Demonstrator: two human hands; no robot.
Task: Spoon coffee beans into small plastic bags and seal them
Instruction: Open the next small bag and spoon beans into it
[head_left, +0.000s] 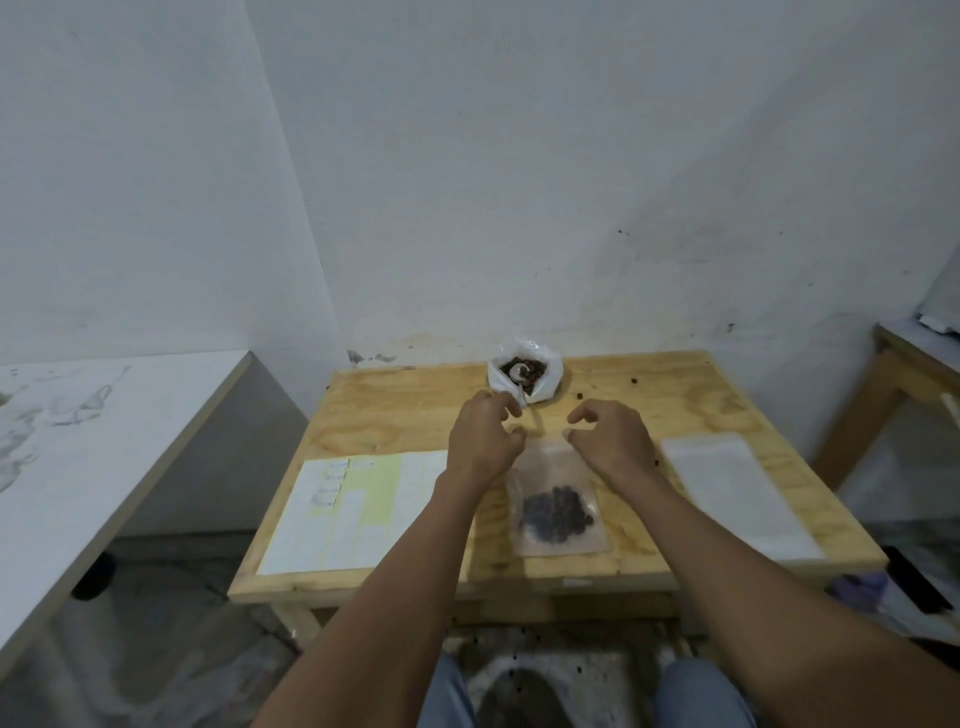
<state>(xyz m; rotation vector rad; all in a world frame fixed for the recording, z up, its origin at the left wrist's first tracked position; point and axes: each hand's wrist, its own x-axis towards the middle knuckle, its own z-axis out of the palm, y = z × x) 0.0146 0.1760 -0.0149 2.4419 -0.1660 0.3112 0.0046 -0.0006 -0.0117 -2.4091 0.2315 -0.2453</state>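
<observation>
A small clear plastic bag (558, 506) lies flat on the wooden table (405, 410), with dark coffee beans gathered in its lower half. My left hand (483, 436) and my right hand (610, 441) hover at the bag's top edge, fingers curled and apart, with nothing visibly pinched. Behind them, at the table's far edge, stands a white bag of coffee beans (524, 376) with a spoon (519, 382) resting in it.
A printed sheet with small labels (353, 509) lies on the table's left part. A stack of empty plastic bags (732, 488) lies on the right. A few loose beans dot the tabletop. A white counter (104, 431) stands to the left, another table (914, 353) to the right.
</observation>
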